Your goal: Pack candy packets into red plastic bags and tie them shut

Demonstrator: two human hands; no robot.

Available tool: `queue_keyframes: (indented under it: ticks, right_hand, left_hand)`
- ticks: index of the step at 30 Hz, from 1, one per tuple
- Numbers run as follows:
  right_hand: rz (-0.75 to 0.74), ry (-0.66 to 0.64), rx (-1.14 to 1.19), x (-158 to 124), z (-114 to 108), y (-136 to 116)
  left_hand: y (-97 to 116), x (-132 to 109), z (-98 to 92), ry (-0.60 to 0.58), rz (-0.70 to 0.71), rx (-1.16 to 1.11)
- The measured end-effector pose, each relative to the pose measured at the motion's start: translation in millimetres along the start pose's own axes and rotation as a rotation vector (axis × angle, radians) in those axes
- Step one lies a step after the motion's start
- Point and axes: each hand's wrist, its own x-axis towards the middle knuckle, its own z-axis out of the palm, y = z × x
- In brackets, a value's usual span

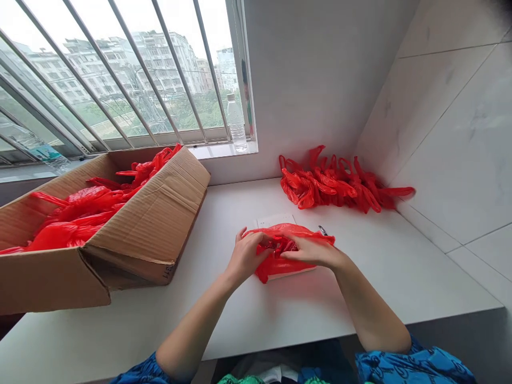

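A red plastic bag (296, 230) lies spread on the table in front of me, its mouth gaping and small dark red items (282, 245) showing inside; their kind I cannot make out. At the left of the mouth, my left hand (248, 252) grips the bag, thumb and fingers curled over the edge. My right hand (314, 250) holds it from the other side, thumb and fingertips at the opening. Beneath the bag, a white flat thing like paper (276, 220) sticks out. A dark pen-like object (322, 230) peeks out behind the bag, mostly covered.
To the left, a tilted cardboard box (148, 213) holds several red plastic bags (92, 205). A heap of red bags (328, 184) lies against the back wall on the white table (240, 314). Plastic bottles (237, 125) stand or lie by the barred window.
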Motion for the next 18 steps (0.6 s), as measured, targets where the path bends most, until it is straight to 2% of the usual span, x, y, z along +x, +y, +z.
queue_keyframes:
  ticks: [2, 3, 6, 12, 18]
  right_hand:
    - [0.079, -0.174, 0.141, 0, -2, -8]
    - [0.110, -0.212, 0.203, 1, -2, -10]
    - [0.171, -0.159, 0.348, 5, 3, -11]
    - [0.254, -0.050, 0.608, 10, 13, -2]
    - [0.294, 0.128, 0.715, 11, 28, 4]
  left_hand:
    - [1, -1, -4.4, 0.019, 0.033, -0.018]
    - [2, -1, -5.8, 0.028, 0.043, -0.024]
    - [3, -2, -7.9, 0.053, 0.034, -0.073]
    - [2, -4, -9.9, 0.068, -0.047, -0.329]
    - [-2, 3, -3.0, 0.122, -0.078, -0.459]
